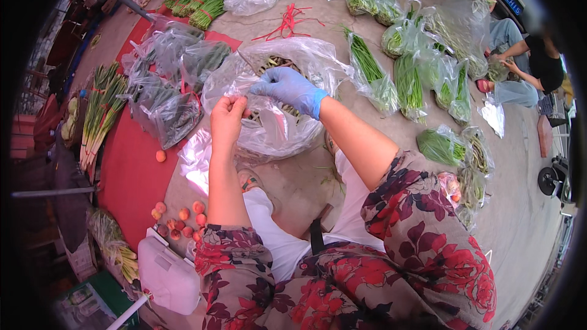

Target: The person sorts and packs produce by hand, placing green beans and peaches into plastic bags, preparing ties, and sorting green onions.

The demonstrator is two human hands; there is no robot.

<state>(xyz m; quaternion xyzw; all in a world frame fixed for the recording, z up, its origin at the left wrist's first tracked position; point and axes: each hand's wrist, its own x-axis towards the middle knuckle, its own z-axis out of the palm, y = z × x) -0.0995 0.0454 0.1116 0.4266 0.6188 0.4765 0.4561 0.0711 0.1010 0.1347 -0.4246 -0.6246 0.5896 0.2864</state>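
My left hand [228, 117] is bare, with thumb and fingertips pinched on the edge of a thin clear plastic bag. Close beside it, my right hand [289, 89], in a blue disposable glove, pinches the same film. Both are over a large clear plastic bag [293, 140] that stands wide on the ground before me, with long thin greenish-brown vegetable stalks [279, 63] inside. What lies beneath the gloved hand is hidden. White and pinkish plastic bags [197, 160] lie by the large bag's lower left side.
Bagged dark greens [172, 73] and spring onions [103, 110] lie left, around a red mat [133, 178]. Peaches [183, 214] are scattered near a pale plastic box [167, 275]. Red ties [289, 20] lie beyond. Bagged green stalks [410, 82] fill the right, near two people [545, 62] handling vegetables.
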